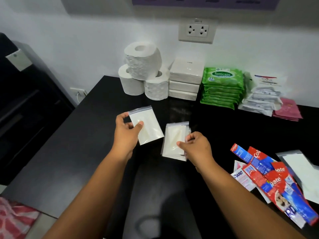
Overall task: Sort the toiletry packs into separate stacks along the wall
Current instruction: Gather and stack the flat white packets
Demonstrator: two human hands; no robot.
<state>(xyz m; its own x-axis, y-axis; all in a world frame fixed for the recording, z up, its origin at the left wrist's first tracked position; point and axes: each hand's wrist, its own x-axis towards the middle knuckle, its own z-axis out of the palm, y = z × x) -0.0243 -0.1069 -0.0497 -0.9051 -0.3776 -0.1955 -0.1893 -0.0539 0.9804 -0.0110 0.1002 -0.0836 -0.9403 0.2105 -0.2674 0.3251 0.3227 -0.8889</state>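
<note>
Two hands work above the black table (96,135): the left hand (126,130) pinches a single clear zip bag (148,125) with a pale cream insert between thumb and fingers, holding it just above the tabletop, while the right hand (195,147) grips a small stack of the same zip bags (172,142) by its right edge, the stack fanned slightly at the top. The single bag and the stack sit just beside each other, apart. Along the white wall (86,40) stand sorted piles: three toilet paper rolls (143,71), one on top of two; a stack of white tissue packs (185,80); a stack of green Sanicare wipe packs (221,88); a heap of white Dove sachets (260,99); and pink sachets (287,110) at the far right. Near the right edge lies a loose heap of red Colgate toothpaste sachets (269,180), with another zip bag (300,169) beside them. A double wall socket (197,31) sits above the piles.
</note>
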